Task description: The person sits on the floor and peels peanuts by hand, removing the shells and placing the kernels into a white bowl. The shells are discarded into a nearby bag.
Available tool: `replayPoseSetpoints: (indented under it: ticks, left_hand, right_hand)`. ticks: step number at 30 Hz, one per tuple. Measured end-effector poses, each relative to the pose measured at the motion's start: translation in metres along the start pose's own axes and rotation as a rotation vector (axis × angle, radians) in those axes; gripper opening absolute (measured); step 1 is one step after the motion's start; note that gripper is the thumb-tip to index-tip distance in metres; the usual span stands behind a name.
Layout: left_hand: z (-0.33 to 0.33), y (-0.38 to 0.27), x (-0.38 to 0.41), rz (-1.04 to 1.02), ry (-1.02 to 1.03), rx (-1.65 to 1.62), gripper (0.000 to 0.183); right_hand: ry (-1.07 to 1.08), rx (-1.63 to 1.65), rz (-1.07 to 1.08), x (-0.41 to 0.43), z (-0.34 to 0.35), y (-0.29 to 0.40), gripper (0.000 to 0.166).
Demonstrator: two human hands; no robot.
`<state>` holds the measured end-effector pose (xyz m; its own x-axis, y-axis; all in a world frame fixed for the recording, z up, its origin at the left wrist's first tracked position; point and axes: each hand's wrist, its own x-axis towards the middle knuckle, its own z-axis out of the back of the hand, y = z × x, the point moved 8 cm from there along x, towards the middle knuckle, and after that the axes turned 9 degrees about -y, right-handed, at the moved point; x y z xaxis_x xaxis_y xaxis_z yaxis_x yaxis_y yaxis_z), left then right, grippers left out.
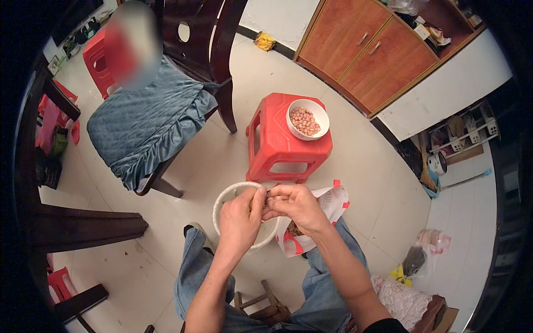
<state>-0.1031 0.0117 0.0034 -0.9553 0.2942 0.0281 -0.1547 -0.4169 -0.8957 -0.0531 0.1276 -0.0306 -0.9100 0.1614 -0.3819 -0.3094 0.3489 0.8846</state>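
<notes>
My left hand (pixel 241 214) and my right hand (pixel 296 206) meet fingertip to fingertip above the rim of a white lined bin (pixel 220 200). Between the fingers is something small and brownish, mostly hidden, perhaps a peanut in its shell. Right of the bin, partly under my right hand, a white and red plastic bag (pixel 335 204) lies open with brown unshelled nuts (pixel 294 228) in it. Beyond the bin stands a red plastic stool (pixel 277 139). On its top sits a white bowl (pixel 293 132) partly filled with pinkish shelled peanuts (pixel 305 120).
A dark wooden chair with a blue quilted cushion (pixel 145 125) stands at the upper left. A wooden cabinet (pixel 358 50) is at the upper right. Plastic bags (pixel 420 254) lie at the right. A small wooden stool (pixel 270 308) shows between my legs.
</notes>
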Motion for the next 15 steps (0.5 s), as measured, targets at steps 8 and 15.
replayPoseSetpoints:
  ticks: [8,15]
  left_hand:
    - [0.004,0.005,0.0,0.016,0.003,-0.079,0.033]
    - [0.003,0.015,-0.003,0.052,0.202,0.128,0.04]
  right_hand:
    - [0.008,-0.204,-0.033,0.003,0.006,-0.004,0.021]
    - [0.079,-0.413,-0.038,-0.001,0.017,0.003,0.023]
